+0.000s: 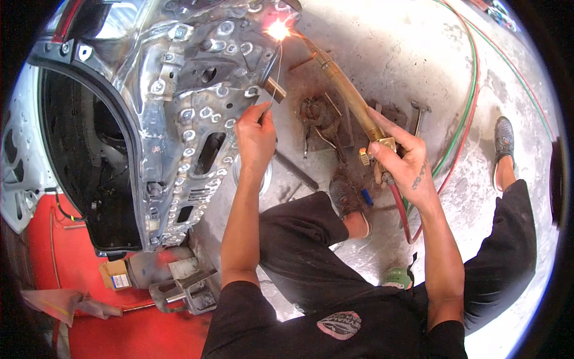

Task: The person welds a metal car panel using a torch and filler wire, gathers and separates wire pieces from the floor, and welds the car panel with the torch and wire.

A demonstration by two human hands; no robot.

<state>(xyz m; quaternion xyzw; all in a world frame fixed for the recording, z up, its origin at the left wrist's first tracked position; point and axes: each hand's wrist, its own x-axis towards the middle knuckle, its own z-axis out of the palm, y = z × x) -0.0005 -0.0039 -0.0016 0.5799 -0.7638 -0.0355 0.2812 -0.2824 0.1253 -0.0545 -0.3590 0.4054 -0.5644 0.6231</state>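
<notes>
My right hand (403,161) is wrapped round the valve end of a brass gas torch (350,90), a red hose running from its base. At the torch's tip, a bright flame (279,30) glows against the upper edge of a bare-metal car body panel (179,134). My left hand (257,134) pinches a thin welding rod (279,72), whose upper end reaches up to the glow; the bright light hides the exact contact. Just above my left hand, a brownish metal piece (275,88) juts from the panel's edge.
Green and red hoses (476,66) curve over the concrete floor at right. A hammer (420,113) and rusty metal parts (323,119) lie beyond my foot. A dark bar (296,172) and a green can (397,277) are near my legs. Lower left, a cardboard box (115,275) sits by a metal bracket (190,284).
</notes>
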